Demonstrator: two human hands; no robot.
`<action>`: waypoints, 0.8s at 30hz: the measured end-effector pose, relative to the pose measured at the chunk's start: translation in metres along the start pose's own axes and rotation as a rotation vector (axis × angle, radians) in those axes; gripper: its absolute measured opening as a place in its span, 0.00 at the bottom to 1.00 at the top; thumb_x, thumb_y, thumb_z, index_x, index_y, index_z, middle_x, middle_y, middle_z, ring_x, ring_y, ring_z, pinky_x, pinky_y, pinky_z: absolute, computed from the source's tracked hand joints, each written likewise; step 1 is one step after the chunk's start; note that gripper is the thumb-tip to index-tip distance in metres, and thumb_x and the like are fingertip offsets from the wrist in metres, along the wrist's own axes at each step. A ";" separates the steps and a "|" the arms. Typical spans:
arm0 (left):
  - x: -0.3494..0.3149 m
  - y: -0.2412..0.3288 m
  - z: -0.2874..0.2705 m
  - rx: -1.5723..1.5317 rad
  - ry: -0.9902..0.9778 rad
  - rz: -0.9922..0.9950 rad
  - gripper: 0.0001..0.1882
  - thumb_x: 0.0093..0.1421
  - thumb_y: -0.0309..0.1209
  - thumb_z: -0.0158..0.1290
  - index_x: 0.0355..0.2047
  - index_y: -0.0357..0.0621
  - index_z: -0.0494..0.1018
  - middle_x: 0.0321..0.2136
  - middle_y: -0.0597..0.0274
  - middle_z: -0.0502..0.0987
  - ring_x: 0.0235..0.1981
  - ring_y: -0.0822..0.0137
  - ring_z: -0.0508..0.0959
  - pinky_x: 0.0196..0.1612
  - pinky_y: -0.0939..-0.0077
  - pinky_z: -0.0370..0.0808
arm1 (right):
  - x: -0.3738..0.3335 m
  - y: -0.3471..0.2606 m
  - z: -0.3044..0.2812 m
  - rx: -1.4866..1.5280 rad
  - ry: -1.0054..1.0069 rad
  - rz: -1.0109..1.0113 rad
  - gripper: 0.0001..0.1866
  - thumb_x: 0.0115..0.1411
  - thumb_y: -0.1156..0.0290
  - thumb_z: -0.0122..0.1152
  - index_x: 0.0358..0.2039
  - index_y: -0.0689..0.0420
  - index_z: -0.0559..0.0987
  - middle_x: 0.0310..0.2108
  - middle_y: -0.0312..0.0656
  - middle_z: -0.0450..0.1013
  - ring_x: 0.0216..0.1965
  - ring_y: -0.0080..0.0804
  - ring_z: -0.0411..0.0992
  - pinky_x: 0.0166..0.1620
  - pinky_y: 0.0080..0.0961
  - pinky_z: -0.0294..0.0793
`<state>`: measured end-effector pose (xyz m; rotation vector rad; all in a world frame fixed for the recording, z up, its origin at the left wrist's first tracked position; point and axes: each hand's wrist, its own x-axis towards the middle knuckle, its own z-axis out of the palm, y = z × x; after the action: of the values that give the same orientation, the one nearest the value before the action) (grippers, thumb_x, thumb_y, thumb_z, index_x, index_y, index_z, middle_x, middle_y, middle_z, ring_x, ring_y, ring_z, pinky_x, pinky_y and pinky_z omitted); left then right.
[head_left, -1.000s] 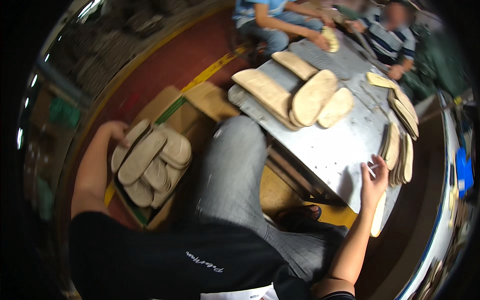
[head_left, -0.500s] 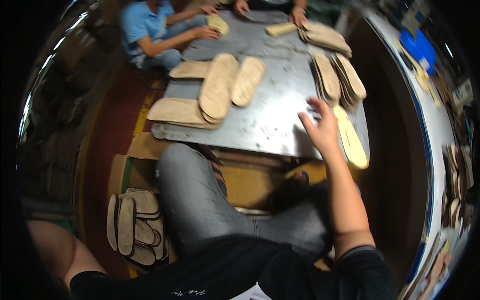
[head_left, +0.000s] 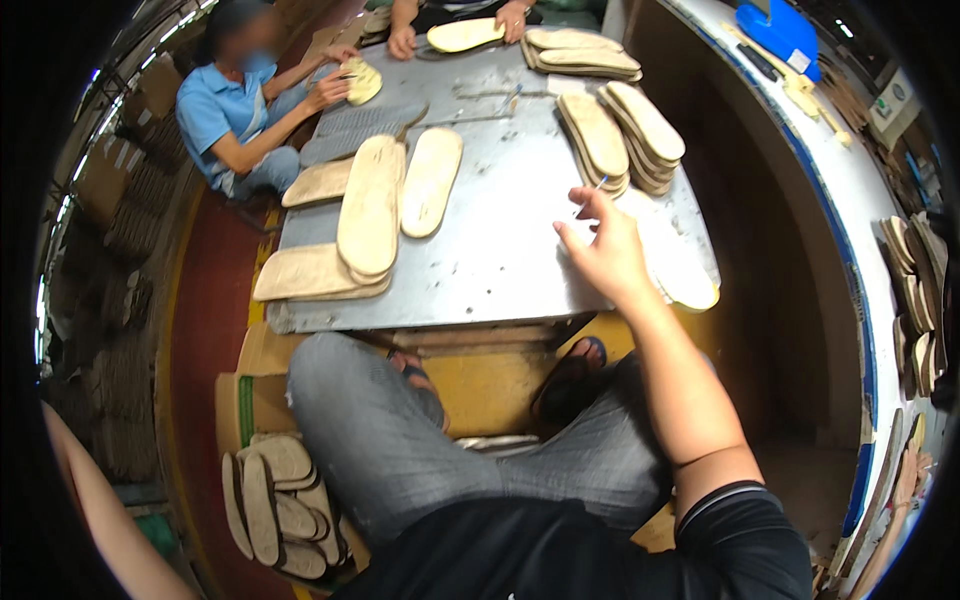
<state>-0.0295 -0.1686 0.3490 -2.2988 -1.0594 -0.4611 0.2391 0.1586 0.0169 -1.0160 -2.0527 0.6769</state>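
My right hand [head_left: 606, 246] is over the table's right front part, fingers curled and thumb held apart. A thin, blue-tipped pen-like stick [head_left: 603, 183] shows at its fingertips and appears held between them. Beside the hand lies a pale yellow sole [head_left: 690, 290], washed out by glare and partly covered by the wrist. Just beyond are two stacks of beige soles, a left stack [head_left: 592, 135] and a right stack [head_left: 645, 122]. Of my left arm [head_left: 110, 510], only a part shows at the lower left edge; that hand is out of the picture.
On the metal table [head_left: 490, 270], beige soles [head_left: 367, 205] lie overlapped at left, beside a single sole [head_left: 432, 182] and grey ridged soles [head_left: 362, 130]. A cardboard box of soles [head_left: 262, 505] stands by my left leg. Two people sit at the table, each handling a yellow sole.
The view has shifted, bringing more of the co-worker at left into sight. My right hand stays near the yellow sole, and the thin stick now shows at its fingertips.
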 end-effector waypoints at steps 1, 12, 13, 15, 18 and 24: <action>0.001 -0.001 0.004 0.000 0.000 -0.003 0.22 0.80 0.36 0.63 0.67 0.36 0.86 0.66 0.46 0.88 0.70 0.51 0.86 0.74 0.57 0.81 | 0.000 0.000 -0.001 0.013 0.003 -0.002 0.29 0.69 0.66 0.83 0.64 0.67 0.85 0.57 0.57 0.89 0.56 0.51 0.90 0.63 0.45 0.88; -0.002 0.004 0.015 0.009 -0.014 0.002 0.22 0.81 0.37 0.61 0.67 0.35 0.85 0.66 0.45 0.87 0.69 0.50 0.85 0.74 0.56 0.80 | 0.006 -0.004 -0.002 0.038 -0.018 -0.015 0.30 0.69 0.66 0.83 0.66 0.68 0.84 0.58 0.60 0.89 0.56 0.54 0.90 0.62 0.46 0.88; -0.004 0.004 0.015 0.005 -0.016 0.000 0.22 0.82 0.37 0.60 0.67 0.35 0.85 0.66 0.45 0.87 0.69 0.50 0.85 0.74 0.55 0.80 | 0.004 -0.001 -0.002 0.059 0.004 -0.043 0.30 0.69 0.67 0.83 0.66 0.67 0.84 0.59 0.60 0.89 0.55 0.54 0.90 0.62 0.46 0.89; -0.008 0.006 0.010 0.003 -0.029 -0.004 0.22 0.82 0.38 0.60 0.67 0.35 0.85 0.66 0.45 0.87 0.69 0.50 0.85 0.74 0.55 0.80 | 0.005 0.001 0.001 0.029 0.017 -0.047 0.29 0.68 0.69 0.83 0.66 0.67 0.84 0.58 0.59 0.90 0.53 0.51 0.90 0.61 0.45 0.89; -0.003 0.003 0.010 -0.016 -0.045 0.022 0.23 0.82 0.38 0.59 0.67 0.34 0.85 0.66 0.44 0.87 0.69 0.50 0.85 0.75 0.55 0.80 | 0.002 0.009 -0.002 0.028 0.051 0.012 0.28 0.68 0.70 0.83 0.66 0.65 0.85 0.57 0.56 0.90 0.53 0.49 0.90 0.58 0.45 0.89; 0.001 0.002 0.016 -0.004 -0.019 0.020 0.23 0.83 0.39 0.58 0.66 0.34 0.84 0.65 0.44 0.87 0.68 0.50 0.85 0.75 0.54 0.80 | 0.004 -0.009 0.006 0.019 -0.003 -0.040 0.29 0.70 0.67 0.83 0.66 0.67 0.84 0.58 0.60 0.89 0.55 0.54 0.90 0.62 0.45 0.89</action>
<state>-0.0263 -0.1593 0.3357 -2.3198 -1.0445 -0.4342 0.2284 0.1562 0.0213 -0.9608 -2.0602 0.6759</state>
